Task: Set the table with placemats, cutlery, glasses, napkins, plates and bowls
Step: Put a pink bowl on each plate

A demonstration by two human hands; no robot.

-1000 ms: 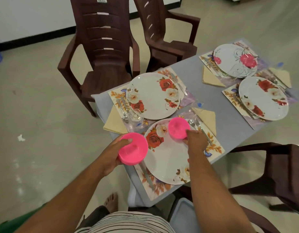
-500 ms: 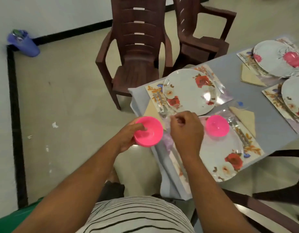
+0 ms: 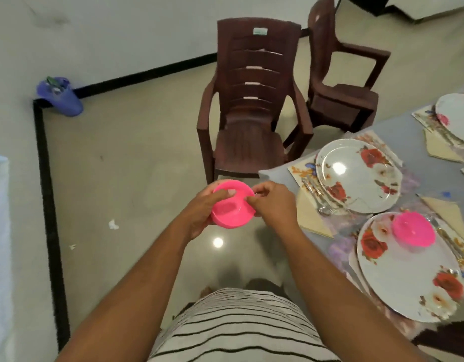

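A: Big stuff first?
B: Beige floor (image 3: 137, 205), white wall with black skirting. Grey table (image 3: 419, 142) at right edge. Two brown plastic chairs: near chair (image 3: 251, 105) facing the table corner, far chair (image 3: 340, 82) behind it.
A: Table contents?
B: Far floral plate (image 3: 356, 176) on a floral placemat (image 3: 301, 171), cutlery (image 3: 317, 194) just left of it, beige napkin (image 3: 309, 218) beside that. Near floral plate (image 3: 408, 267) closer to the person, with a second pink bowl (image 3: 413, 232) sitting on its top edge. Another plate (image 3: 458, 113) partly cut off at far right.
A: Hands?
B: Both out over the floor, left of the table. Left hand (image 3: 202, 212) curled around the pink bowl (image 3: 232, 205), thumb over the rim into the inside, fingers underneath. Right hand (image 3: 272, 205) pinches the bowl's right rim with fingertips bunched.
A: Bowl position?
B: Held in air, tilted toward the camera, clear of the table.
A: Small stuff?
B: Blue-purple container (image 3: 60, 96) in the wall corner, paper scraps (image 3: 113, 224) on the floor. Striped shirt (image 3: 236, 325) at bottom.
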